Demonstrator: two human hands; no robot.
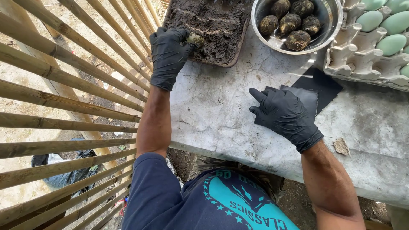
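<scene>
Right hand: the right hand (284, 116), in a black glove, lies flat on a stack of dark sheets (313, 91) on the bench (221, 110); the fingers are spread and hold nothing, only pressing on the top sheet.
Left hand: the left hand (169, 53), also in a black glove, reaches to the tray of dark mud (213, 25); its grip is closed around one mud-coated egg (195, 39), at the near left part of the tray.
Step in hand: it seems that the egg is being rolled or coated in the mud, while the other hand keeps a sheet ready.
Next move: in my judgement, the egg must be carried carefully across to the sheet, with a soft hold so the shell does not crack.
Far side: a metal bowl (330, 17) holds several mud-covered eggs (294, 23); right of it, a grey carton tray (353, 55) holds pale green eggs (390, 42).
In the way: nothing stands between tray and sheets; a bamboo fence (64, 85) is close on the left, and a small brown scrap (341, 146) lies on the bench at the right.
</scene>
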